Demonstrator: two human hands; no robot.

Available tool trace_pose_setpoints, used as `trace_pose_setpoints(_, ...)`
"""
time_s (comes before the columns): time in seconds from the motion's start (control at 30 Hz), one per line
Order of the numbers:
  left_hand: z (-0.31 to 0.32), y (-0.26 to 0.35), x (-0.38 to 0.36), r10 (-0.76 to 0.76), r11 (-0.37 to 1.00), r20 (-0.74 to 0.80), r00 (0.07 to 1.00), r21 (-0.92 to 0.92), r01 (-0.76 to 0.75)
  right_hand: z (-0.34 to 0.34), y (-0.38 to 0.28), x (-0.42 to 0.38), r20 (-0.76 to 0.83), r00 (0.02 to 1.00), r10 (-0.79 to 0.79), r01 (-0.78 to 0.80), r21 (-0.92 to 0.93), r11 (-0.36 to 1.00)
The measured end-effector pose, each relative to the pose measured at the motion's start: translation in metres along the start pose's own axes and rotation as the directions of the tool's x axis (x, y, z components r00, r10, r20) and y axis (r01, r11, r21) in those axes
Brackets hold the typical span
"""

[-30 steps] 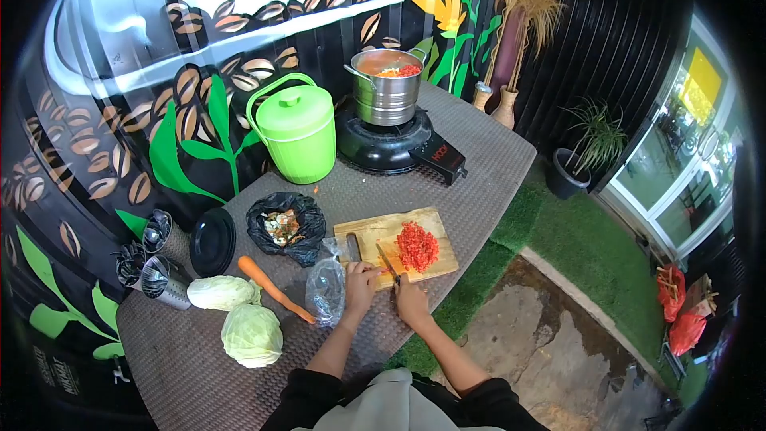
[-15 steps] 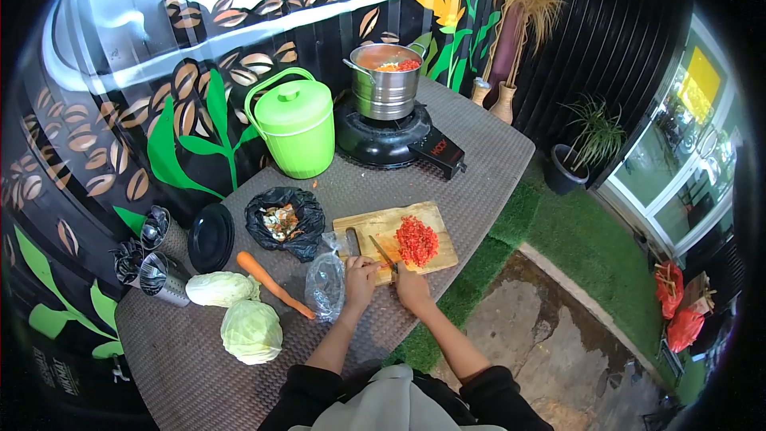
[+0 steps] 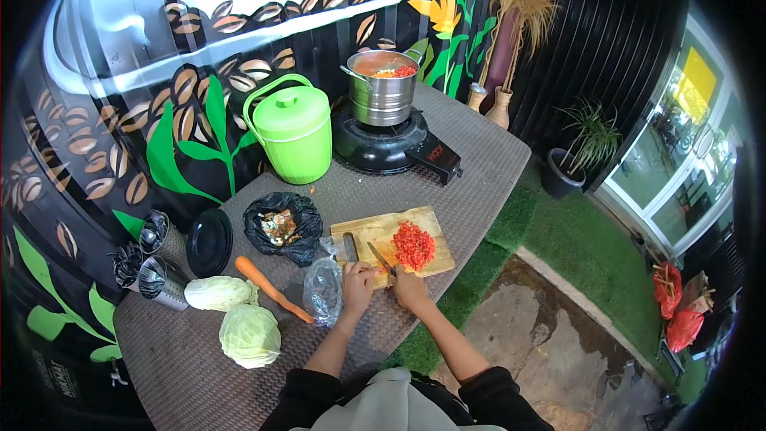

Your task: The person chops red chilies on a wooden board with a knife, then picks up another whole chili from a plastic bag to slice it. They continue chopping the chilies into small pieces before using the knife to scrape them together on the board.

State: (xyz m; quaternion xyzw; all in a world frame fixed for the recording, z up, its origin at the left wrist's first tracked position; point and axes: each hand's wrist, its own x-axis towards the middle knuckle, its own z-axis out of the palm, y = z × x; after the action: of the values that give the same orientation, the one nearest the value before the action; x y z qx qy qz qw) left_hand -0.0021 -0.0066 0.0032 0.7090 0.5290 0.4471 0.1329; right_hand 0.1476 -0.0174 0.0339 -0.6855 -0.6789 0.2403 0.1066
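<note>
A wooden cutting board (image 3: 351, 228) lies near the table's front edge, with a heap of finely chopped red vegetable (image 3: 413, 246) on its right part. My right hand (image 3: 410, 290) is closed around the handle of a knife (image 3: 377, 255), whose blade points up and left over the board. At the board's lower edge, my left hand (image 3: 358, 282) has its fingers bent together on a small red vegetable piece (image 3: 381, 273) beside the knife. Most of that piece is hidden. A clear plastic bag (image 3: 323, 291) lies just left of my left hand.
Left of the board are a carrot (image 3: 271, 287), two cabbages (image 3: 250, 335) and a black bag of scraps (image 3: 299, 250). Behind stand a lime-green lidded bucket (image 3: 291, 140) and a steel pot (image 3: 383, 100) on a portable stove (image 3: 375, 148).
The view has shifted slightly, so the whole scene sits a little lower and further left. Both hands stay at the board's lower edge, the knife still in my right hand.
</note>
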Motion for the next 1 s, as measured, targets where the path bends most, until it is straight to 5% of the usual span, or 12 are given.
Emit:
trace_pose_setpoints(0.17,0.004,-0.006,-0.002,0.015,1.000,-0.005,1.000,-0.005,-0.015,0.013,0.001,-0.009,-0.114,0.993,0.004,-0.004,0.004,1.000)
trace_pose_setpoints(0.37,-0.002,0.001,0.000,-0.003,1.000,0.015,1.000,-0.014,0.003,-0.001,0.000,-0.003,0.024,1.000,0.013,-0.012,-0.040,0.999)
trace_pose_setpoints(0.47,0.002,-0.006,-0.002,0.008,1.000,0.013,1.000,-0.023,-0.008,0.013,0.000,-0.016,-0.100,0.994,0.037,-0.036,0.012,0.999)
trace_pose_setpoints(1.0,-0.001,0.002,-0.001,-0.006,0.999,0.044,0.999,0.033,0.005,0.027,-0.009,-0.005,-0.083,0.991,0.109,-0.104,0.069,0.992)
